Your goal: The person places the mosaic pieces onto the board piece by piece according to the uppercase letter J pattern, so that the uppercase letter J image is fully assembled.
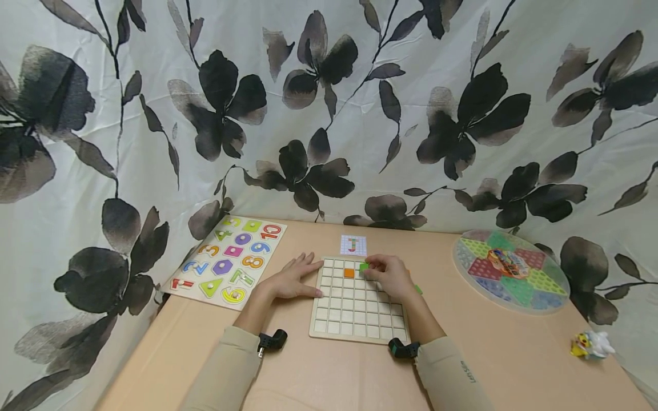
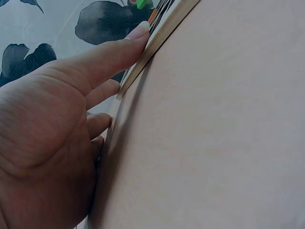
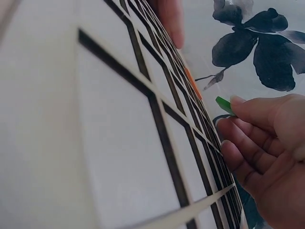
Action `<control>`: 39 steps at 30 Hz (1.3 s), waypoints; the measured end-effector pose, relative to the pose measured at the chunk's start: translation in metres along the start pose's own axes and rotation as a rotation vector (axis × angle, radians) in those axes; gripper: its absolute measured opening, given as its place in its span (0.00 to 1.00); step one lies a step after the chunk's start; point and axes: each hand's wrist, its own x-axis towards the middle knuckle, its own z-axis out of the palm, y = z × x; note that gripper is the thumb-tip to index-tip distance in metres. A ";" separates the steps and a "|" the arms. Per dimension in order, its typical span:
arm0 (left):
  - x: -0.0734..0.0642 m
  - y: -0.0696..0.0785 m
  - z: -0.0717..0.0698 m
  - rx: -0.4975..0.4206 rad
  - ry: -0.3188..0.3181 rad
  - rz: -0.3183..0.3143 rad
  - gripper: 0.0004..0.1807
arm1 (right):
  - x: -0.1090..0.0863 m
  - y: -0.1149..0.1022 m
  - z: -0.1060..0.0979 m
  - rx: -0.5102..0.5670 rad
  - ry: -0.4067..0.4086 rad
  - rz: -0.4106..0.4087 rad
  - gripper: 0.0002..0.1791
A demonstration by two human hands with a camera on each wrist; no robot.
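Observation:
A square wooden board (image 1: 346, 315) with a grid of white cells lies on the table. An orange square tile (image 1: 349, 273) sits in its upper part. Just right of that tile, my right hand (image 1: 390, 278) pinches a small green tile (image 3: 224, 105) between thumb and fingertips, over the board's upper rows. My left hand (image 1: 294, 279) is spread at the board's left side, its thumb touching the wooden edge (image 2: 164, 43) and its fingers extended. Past the right hand, a bit of another green piece (image 1: 418, 289) shows, mostly hidden.
Behind the board is a small pattern card (image 1: 353, 245). A number-and-shape puzzle board (image 1: 233, 262) lies to the left. On the right are a round, colourful triangle-patterned board (image 1: 511, 271) and a small yellow-and-white toy figure (image 1: 591, 345). A floral cloth (image 1: 380, 171) hangs behind the table.

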 end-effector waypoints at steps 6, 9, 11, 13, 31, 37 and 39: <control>0.001 -0.001 0.001 -0.008 0.008 0.005 0.51 | 0.000 0.003 0.004 0.004 -0.016 0.005 0.14; 0.001 -0.001 0.000 -0.012 0.007 0.004 0.51 | 0.000 0.005 0.007 -0.004 -0.024 0.004 0.14; 0.001 0.000 0.000 -0.012 0.007 0.003 0.51 | 0.001 0.006 0.008 -0.021 -0.022 0.002 0.14; 0.001 0.000 0.000 -0.009 0.006 0.004 0.51 | 0.001 0.008 0.009 -0.043 -0.020 -0.005 0.14; 0.002 0.000 0.001 -0.010 0.004 0.003 0.51 | 0.001 0.010 0.012 -0.099 -0.021 -0.010 0.12; 0.002 -0.001 0.001 0.003 0.009 0.015 0.51 | 0.001 0.009 0.013 -0.113 -0.012 -0.015 0.11; 0.002 -0.001 0.001 0.006 0.008 0.016 0.51 | 0.000 0.009 0.013 -0.121 -0.014 -0.012 0.11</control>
